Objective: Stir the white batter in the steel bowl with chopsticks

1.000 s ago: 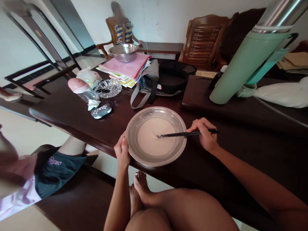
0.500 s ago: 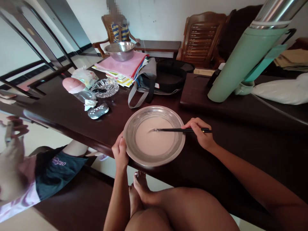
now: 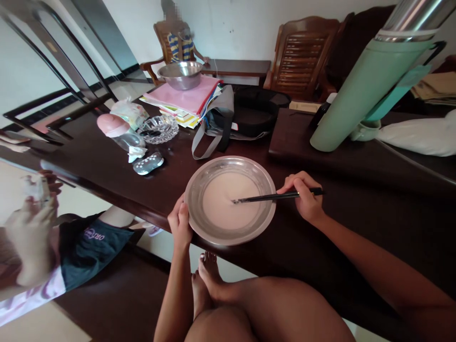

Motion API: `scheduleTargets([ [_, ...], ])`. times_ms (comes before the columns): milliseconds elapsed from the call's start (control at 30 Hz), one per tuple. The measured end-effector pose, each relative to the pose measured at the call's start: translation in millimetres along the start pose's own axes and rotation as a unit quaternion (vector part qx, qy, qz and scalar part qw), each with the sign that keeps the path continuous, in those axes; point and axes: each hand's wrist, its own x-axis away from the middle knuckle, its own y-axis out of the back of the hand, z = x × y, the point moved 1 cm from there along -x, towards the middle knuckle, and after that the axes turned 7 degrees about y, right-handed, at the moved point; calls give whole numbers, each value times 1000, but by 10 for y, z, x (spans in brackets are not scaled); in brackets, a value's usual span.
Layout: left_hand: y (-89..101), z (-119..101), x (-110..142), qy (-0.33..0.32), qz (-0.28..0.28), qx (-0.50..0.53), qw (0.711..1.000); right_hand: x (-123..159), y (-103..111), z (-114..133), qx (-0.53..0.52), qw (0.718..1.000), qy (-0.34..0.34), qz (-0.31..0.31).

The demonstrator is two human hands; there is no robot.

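A wide metal bowl (image 3: 194,223) sits at the near edge of the dark wooden table, with a pale, milky liquid (image 3: 221,209) inside. My left hand (image 3: 180,221) is closed on the bowl's left rim, thumb on top. Above the bowl's right side, my right hand (image 3: 305,195) grips a pair of black chopsticks (image 3: 265,197). Their tips dip into the liquid near the middle of the bowl, so the very ends are hidden.
Behind the bowl lie a grey and black bag (image 3: 245,114), a glass ashtray (image 3: 160,129), a game controller (image 3: 148,164) and a baby bottle (image 3: 119,133). A green thermos (image 3: 366,90) stands right. Another metal bowl (image 3: 181,78) rests on papers. Another person's hand (image 3: 33,218) is at left.
My right hand has moved slightly right, and the chopstick tips have shifted right and a little lower in the liquid. My left hand keeps hold of the bowl.
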Motion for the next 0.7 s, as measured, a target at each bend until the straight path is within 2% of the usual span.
scheduleTargets([
  [133,-8,-20,-1,4,-12,-3,1000,-4,-15,20,55,995,-5,80],
  [300,-16,-55,-1,8,-5,-11,1000,-20,5,18,31,999,-8,-18],
  [333,-16,-58,0,8,-5,-12,1000,-18,-1,20,24,1000,-13,-13],
  [467,-14,-60,4,6,-13,-15,1000,-19,-29,42,62,995,-12,80],
  [500,-15,-60,4,6,-15,-16,1000,-23,-27,42,73,994,-8,83],
  [633,-20,-58,1,13,-9,-16,1000,-23,-2,29,50,999,4,4],
  [700,-20,-56,0,13,-4,-12,1000,-13,-7,28,26,1000,1,10],
])
